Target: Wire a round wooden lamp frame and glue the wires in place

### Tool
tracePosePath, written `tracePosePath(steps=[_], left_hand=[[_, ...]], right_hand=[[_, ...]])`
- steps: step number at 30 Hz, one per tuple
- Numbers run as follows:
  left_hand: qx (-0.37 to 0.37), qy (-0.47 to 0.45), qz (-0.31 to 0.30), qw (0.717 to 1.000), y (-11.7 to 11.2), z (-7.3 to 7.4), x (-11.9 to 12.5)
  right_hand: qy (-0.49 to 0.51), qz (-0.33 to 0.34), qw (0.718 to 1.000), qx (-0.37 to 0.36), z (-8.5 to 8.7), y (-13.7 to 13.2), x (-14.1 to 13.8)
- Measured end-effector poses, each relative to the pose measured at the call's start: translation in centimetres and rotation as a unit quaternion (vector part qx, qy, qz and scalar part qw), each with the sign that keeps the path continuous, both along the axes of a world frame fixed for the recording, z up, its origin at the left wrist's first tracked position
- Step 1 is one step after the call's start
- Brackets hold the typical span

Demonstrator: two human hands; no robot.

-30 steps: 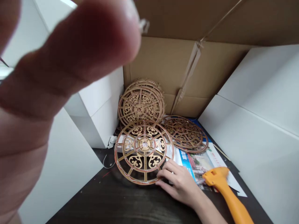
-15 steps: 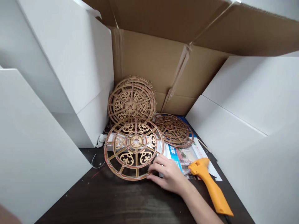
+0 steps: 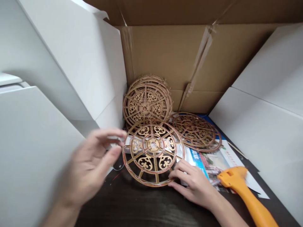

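A round openwork wooden disc (image 3: 157,170), with rings, spokes and scroll-shaped pieces, is in front of me, tilted up at its far side. On its near right rim my right hand (image 3: 193,181) pinches the edge between thumb and fingers. My left hand (image 3: 94,160) is at the left rim, thumb and fingers apart around the edge; it does not visibly grip it. Behind lies a stack of similar discs (image 3: 148,101) leaning near the cardboard. To the right, more discs (image 3: 196,130) lie flatter on papers.
An orange glue gun (image 3: 246,189) lies at the right on printed papers (image 3: 213,162). White panels (image 3: 90,63) stand at the left and more white panels (image 3: 267,104) at the right. A cardboard wall (image 3: 163,53) closes the back. The dark tabletop (image 3: 132,208) shows in front.
My left hand has come in from the lower left to the disc's left rim. The right hand stays on the near right rim. The whole view has shifted, so things appear further right.
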State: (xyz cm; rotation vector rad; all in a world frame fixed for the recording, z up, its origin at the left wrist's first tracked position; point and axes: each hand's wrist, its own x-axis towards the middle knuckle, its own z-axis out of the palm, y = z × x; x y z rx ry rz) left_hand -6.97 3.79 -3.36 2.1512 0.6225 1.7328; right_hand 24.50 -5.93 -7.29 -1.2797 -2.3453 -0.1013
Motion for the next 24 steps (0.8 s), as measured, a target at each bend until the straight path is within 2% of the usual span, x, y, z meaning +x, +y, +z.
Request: tracePosePath(steps=[2, 5, 7, 10, 13, 19, 24], left_hand=[[-0.015, 0.128, 0.033, 0.991, 0.3, -2.3, 0.7], [0.066, 0.283, 0.059, 0.955, -0.2, -6.2, 0.4], [0.117, 0.323, 0.087, 0.935, -0.3, -7.7, 0.3], [0.191, 0.327, 0.103, 0.920, 0.2, -8.3, 0.8], [0.229, 0.306, 0.096, 0.919, 1.1, -8.4, 1.8], [0.220, 0.281, 0.071, 0.931, 2.2, -9.1, 2.7], [0.187, 0.282, 0.066, 0.939, 2.5, -8.9, 3.0]], right_hand=[[-0.004, 0.006, 1.000, 0.003, 0.1, 0.1, 0.0], [-0.012, 0.018, 1.000, 0.009, 0.1, 0.2, 0.1], [-0.011, 0.026, 1.000, 0.013, 0.0, 0.3, 0.2], [-0.001, 0.027, 0.999, 0.017, 0.0, 0.3, 0.3], [0.016, 0.015, 1.000, 0.015, 0.0, 0.4, 0.6], [0.033, 0.007, 0.999, 0.028, 0.2, 0.5, 0.7], [0.034, -0.011, 0.999, 0.028, 0.3, 0.6, 0.8]])
